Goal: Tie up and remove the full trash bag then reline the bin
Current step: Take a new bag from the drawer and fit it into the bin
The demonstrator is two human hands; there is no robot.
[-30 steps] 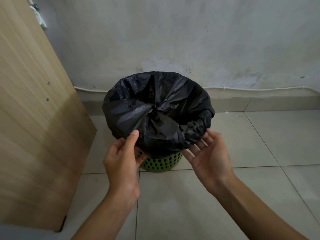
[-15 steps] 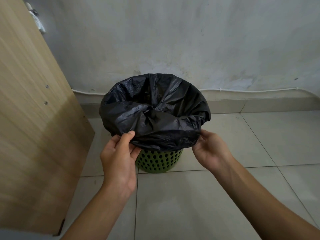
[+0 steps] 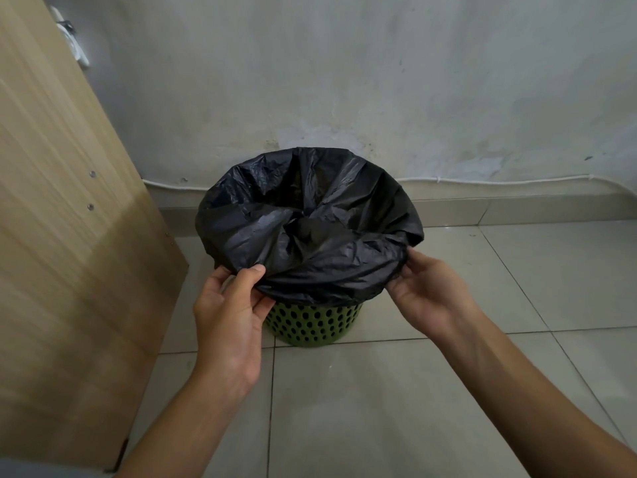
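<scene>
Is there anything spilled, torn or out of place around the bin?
Nothing stands out. The black bag is folded over the rim of the green bin, which stands upright; both hands pinch its near edge. No spill or tear shows.

Both forearms are stretched fwd w/ wrists bent. Left hand (image 3: 229, 313) is seen palm-up-ish, thumb pressed down over curled fingers in a pinch. Right hand (image 3: 429, 293) is pinched too, knuckles outward.

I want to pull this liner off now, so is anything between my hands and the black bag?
Nothing visible. The left hand and right hand already pinch the black bag's folded-over edge at the near rim of the green bin.
</scene>
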